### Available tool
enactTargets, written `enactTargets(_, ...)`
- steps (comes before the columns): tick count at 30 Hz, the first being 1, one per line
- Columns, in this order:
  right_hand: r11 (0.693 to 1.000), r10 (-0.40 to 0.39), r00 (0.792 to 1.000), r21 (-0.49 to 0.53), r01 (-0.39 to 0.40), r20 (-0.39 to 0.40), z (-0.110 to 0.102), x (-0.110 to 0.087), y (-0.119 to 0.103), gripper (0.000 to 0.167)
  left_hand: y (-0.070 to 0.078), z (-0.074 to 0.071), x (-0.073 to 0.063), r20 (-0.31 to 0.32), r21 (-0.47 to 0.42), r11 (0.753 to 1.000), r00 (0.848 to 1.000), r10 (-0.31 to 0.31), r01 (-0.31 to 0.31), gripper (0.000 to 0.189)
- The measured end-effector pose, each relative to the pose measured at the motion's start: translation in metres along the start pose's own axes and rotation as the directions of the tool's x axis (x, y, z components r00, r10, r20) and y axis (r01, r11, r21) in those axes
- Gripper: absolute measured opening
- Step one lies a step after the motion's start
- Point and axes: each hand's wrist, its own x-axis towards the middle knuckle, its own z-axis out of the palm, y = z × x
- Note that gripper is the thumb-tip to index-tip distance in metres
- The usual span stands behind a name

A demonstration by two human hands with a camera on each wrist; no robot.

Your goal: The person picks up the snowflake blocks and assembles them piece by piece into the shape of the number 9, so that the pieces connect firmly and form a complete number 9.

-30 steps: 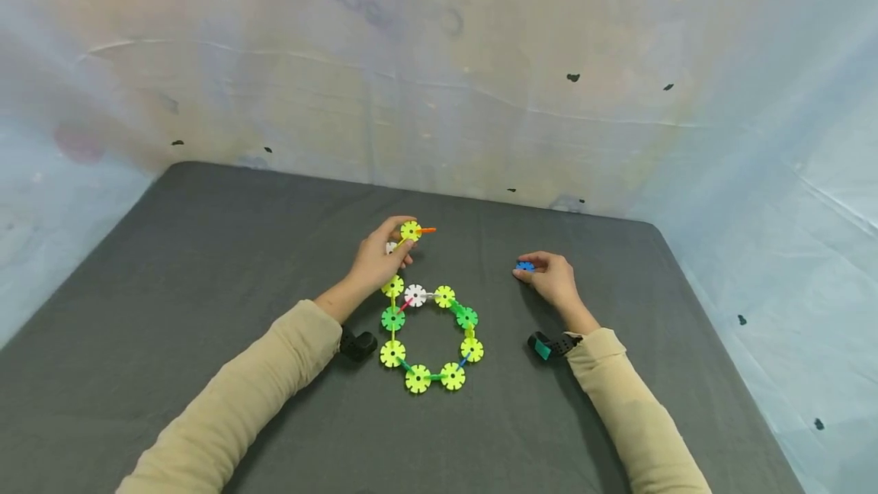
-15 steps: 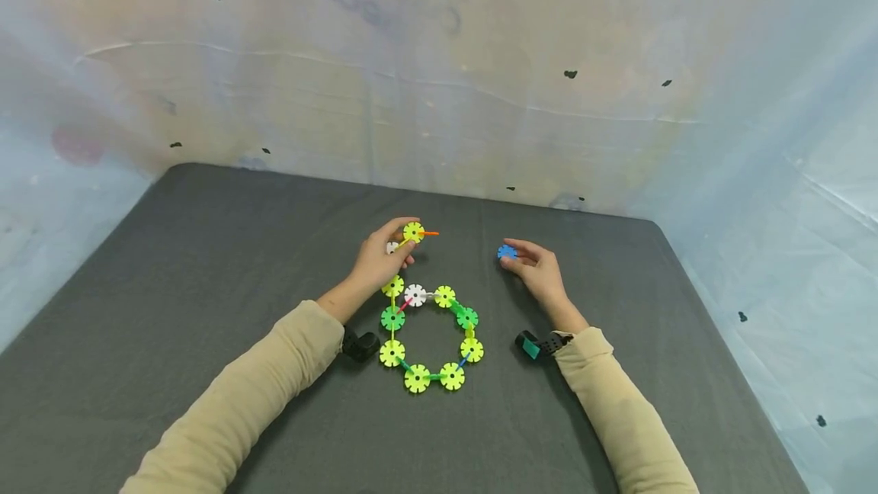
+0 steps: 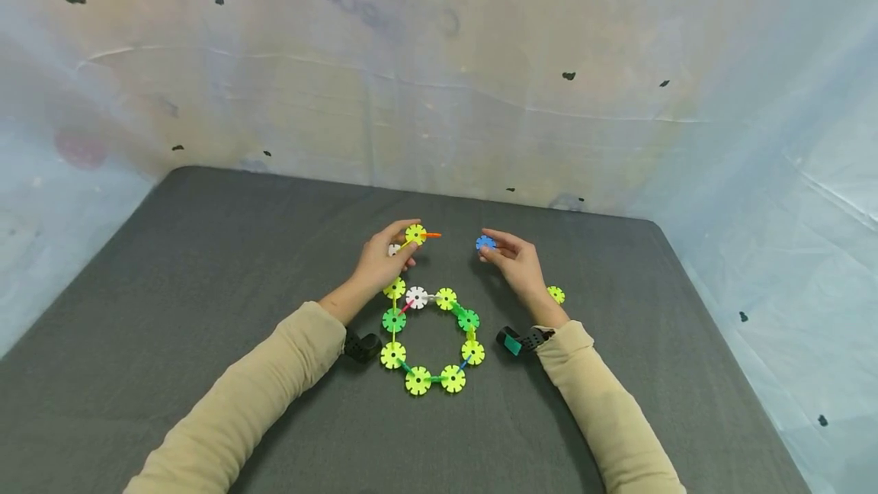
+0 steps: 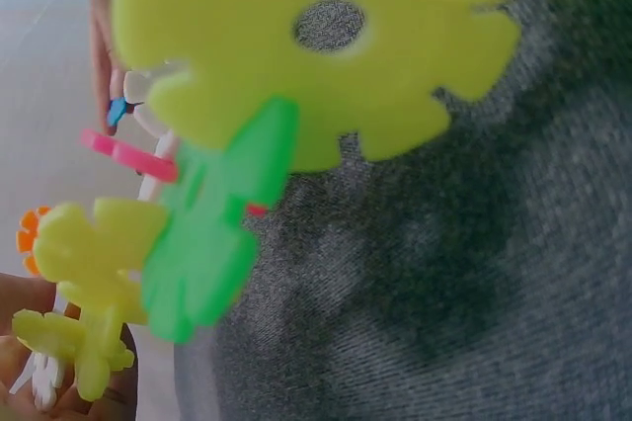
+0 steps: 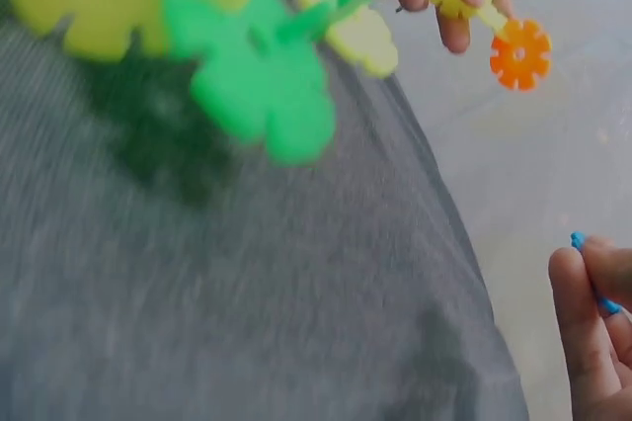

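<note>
My left hand [image 3: 373,261] pinches a notched yellow snowflake disc [image 3: 414,235] at the upper end of a linked chain. From that disc an orange snowflake disc [image 3: 433,235] sticks out to the right, edge-on in the head view and face-on in the right wrist view. A white disc [image 3: 393,249] is partly covered by the left fingers. Across a short gap, my right hand [image 3: 520,265] pinches a loose blue snowflake disc [image 3: 485,243] between thumb and fingers. Below the hands, the chain continues into a ring of yellow, green and white discs, including a green disc [image 3: 394,320].
A loose yellow disc [image 3: 555,294] lies beside the right wrist. The grey cloth-covered table [image 3: 274,418] reaches back to a pale sheet [image 3: 439,97] hanging behind and at both sides. Black straps with wrist cameras sit at both cuffs.
My right hand has moved left and away from me with the blue disc, which now faces the head camera. The yellow disc near the right wrist has come into sight. The left hand barely moves.
</note>
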Motion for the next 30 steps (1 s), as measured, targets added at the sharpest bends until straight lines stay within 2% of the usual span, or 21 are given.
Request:
enactTargets(9, 0.994, -0.080, 0.996, 0.078, 0.075, 0.051, 0.016, 0.005, -0.012, 0.039, 0.001, 0.000, 0.001, 0.025, 0.020, 0.999, 0.999, 0.033, -0.033, 0.050)
enactTargets(16, 0.989, -0.070, 0.996, 0.136, 0.063, 0.048, 0.023, 0.006, -0.018, 0.037, 0.001, 0.002, 0.001, 0.044, 0.036, 0.998, 0.998, 0.052, -0.054, 0.051)
enactTargets(21, 0.986, -0.078, 0.994, 0.153, 0.064, 0.083, 0.028, 0.009, -0.021, 0.038, 0.002, 0.001, 0.001, 0.040, 0.041, 0.997, 0.997, 0.059, -0.060, 0.050)
enactTargets(30, 0.990, -0.082, 0.991, 0.123, 0.069, 0.106, 0.037, 0.010, -0.026, 0.037, 0.002, 0.003, 0.001, 0.027, 0.017, 0.998, 0.998, 0.052, -0.053, 0.045)
